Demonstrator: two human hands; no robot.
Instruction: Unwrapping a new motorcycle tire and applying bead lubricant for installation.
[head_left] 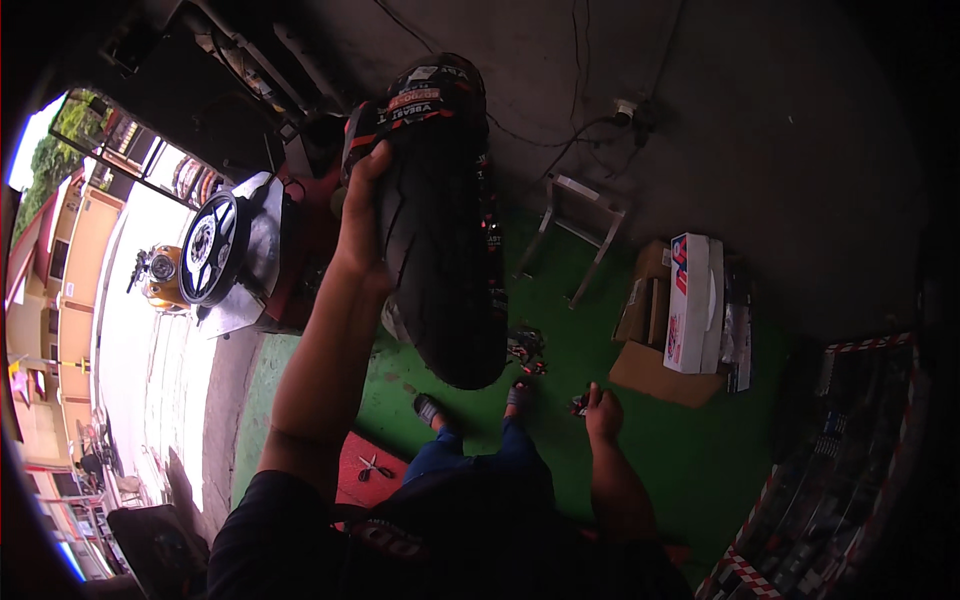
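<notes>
My left hand point(364, 215) grips a black motorcycle tire point(440, 270) by its side and holds it up in front of me. Printed black, red and white wrapping point(425, 90) still covers the tire's far end and runs down its right edge. Lower and to the right, my right hand point(603, 412) is closed, with a small crumpled scrap of similar wrapping point(579, 405) at its fingers. More crumpled wrapping point(526, 346) lies on the green floor beyond my feet. Scissors point(374, 467) rest on a red surface point(354, 488) beside my left leg.
At the left, a black spoked wheel rim point(212, 248) sits over a metal plate point(260, 245). A metal stand point(575, 235) is near the dark wall. Cardboard point(665, 375) and a white box point(692, 303) are stacked to the right. A display case point(830, 460) with checkered edging fills the lower right.
</notes>
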